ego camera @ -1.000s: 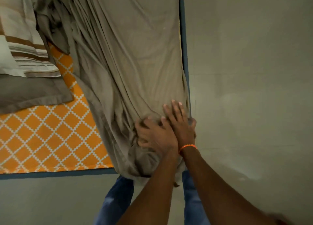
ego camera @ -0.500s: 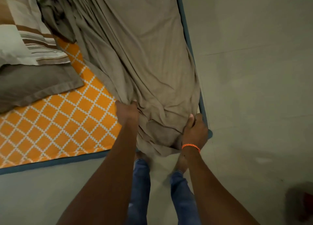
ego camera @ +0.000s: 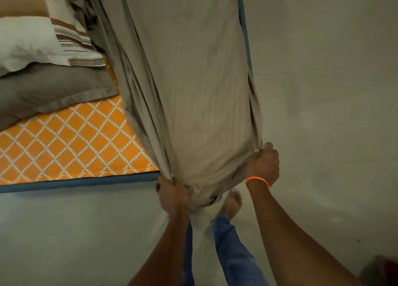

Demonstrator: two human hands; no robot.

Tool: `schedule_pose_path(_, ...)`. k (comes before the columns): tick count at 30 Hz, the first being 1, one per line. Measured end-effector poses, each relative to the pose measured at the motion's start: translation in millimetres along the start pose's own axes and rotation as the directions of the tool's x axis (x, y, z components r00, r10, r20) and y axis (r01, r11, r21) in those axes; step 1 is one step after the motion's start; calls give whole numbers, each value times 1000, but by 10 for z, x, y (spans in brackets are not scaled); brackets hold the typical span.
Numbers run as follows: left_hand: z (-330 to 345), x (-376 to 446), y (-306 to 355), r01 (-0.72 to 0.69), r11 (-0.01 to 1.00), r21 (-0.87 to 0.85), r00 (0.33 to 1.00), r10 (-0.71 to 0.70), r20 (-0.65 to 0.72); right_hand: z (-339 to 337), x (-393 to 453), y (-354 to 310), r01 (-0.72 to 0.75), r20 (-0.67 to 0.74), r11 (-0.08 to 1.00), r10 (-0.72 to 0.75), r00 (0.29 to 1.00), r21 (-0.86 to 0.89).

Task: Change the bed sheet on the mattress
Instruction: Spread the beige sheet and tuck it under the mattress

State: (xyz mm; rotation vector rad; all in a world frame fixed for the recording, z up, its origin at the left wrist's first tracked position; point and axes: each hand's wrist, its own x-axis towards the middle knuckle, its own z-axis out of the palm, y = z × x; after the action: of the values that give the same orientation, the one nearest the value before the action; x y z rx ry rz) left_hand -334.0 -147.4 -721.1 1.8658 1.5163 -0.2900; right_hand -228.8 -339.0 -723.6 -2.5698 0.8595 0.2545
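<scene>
**Both hands gripped the sheet at the mattress corner**

The grey sheet [ego camera: 183, 87] lay stretched along the right side of the mattress [ego camera: 71, 139], its near end bunched over the corner. The left hand [ego camera: 172, 196] was curled round a gathered fold at the sheet's near left edge, just past the blue piping. The right hand [ego camera: 263, 165], with an orange band [ego camera: 257, 180] on its wrist, pinched the sheet's right edge beside the corner. The cloth hung slack between the two hands. Orange lattice fabric showed bare on the mattress to the left. Two pillows [ego camera: 43, 55] lay stacked at the far left, a striped one on a grey one. A bare foot [ego camera: 231, 203] stood on the floor [ego camera: 323, 92] beneath the sheet's end.
</scene>
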Motion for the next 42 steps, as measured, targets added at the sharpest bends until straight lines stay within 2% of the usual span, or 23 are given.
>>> schedule_pose_path(2,93,36,-122,-6,997,-79,1000,5,-13,19,-192,-136,146,-47,989,-147,988,-24)
schedule_pose_path(4,87,117,-87,-61,994,-88,991,50,-124,74,-453,-264,370,-56,929,-370,927,-11)
schedule_pose_path(7,-82,322,248,-143,981,-128,960,106,-258,270,-833,-408,642,114,759,-651,750,109)
schedule_pose_path(9,-171,651,431,-224,963,-152,940,172,-296,410,-1032,-509,727,212,659,-751,625,190)
schedule_pose_path(10,-209,851,504,-218,966,-136,943,173,-285,489,-1126,-562,741,254,640,-765,591,204)
schedule_pose_path(12,-278,1217,657,-207,972,-115,958,178,-224,633,-1274,-658,735,335,656,-740,583,171)
schedule_pose_path(15,-353,1554,902,-211,927,-311,975,223,4,863,-1478,-837,686,384,723,-657,649,77)
schedule_pose_path(17,-377,1636,995,-123,891,-437,962,215,168,991,-1595,-917,686,365,727,-646,671,26)
schedule_pose_path(20,-543,1676,920,71,829,-554,935,138,326,1090,-1786,-1013,613,367,783,-602,709,102)
schedule_pose_path(22,-721,1714,771,32,862,-505,954,125,273,1111,-1876,-1080,625,361,767,-628,689,143)
schedule_pose_path(24,-950,1783,530,-77,928,-364,979,139,148,1156,-1998,-1163,688,353,705,-695,626,168)
schedule_pose_path(26,-1185,1828,218,-155,968,-198,987,162,20,1203,-2159,-1251,710,445,672,-713,542,212)
schedule_pose_path(28,-1372,1813,-104,-165,982,-94,985,160,-58,1238,-2330,-1336,720,580,666,-670,463,196)
schedule_pose_path(32,-1571,1769,-541,-113,992,56,986,119,-115,1321,-2501,-1511,701,711,703,-554,433,121)
schedule_pose_path(35,-1567,1800,-503,-44,996,81,991,54,-124,1351,-2520,-1589,660,849,748,-394,351,74)
schedule_pose_path(36,-1545,1782,-452,-33,993,114,987,51,-152,1348,-2526,-1582,642,849,763,-388,360,77)
schedule_pose_path(37,-1524,1746,-392,-57,986,157,978,87,-190,1340,-2521,-1565,612,819,784,-415,397,100)
schedule_pose_path(39,-1455,1615,-256,-200,950,240,937,257,-238,1287,-2454,-1481,516,665,826,-518,538,225)
schedule_pose_path(41,-1322,1452,-75,-362,897,252,878,419,-230,1201,-2291,-1325,414,497,843,-537,682,343)
schedule_pose_path(42,-1290,1389,-19,-425,873,240,853,475,-217,1165,-2234,-1264,383,429,838,-532,730,388)
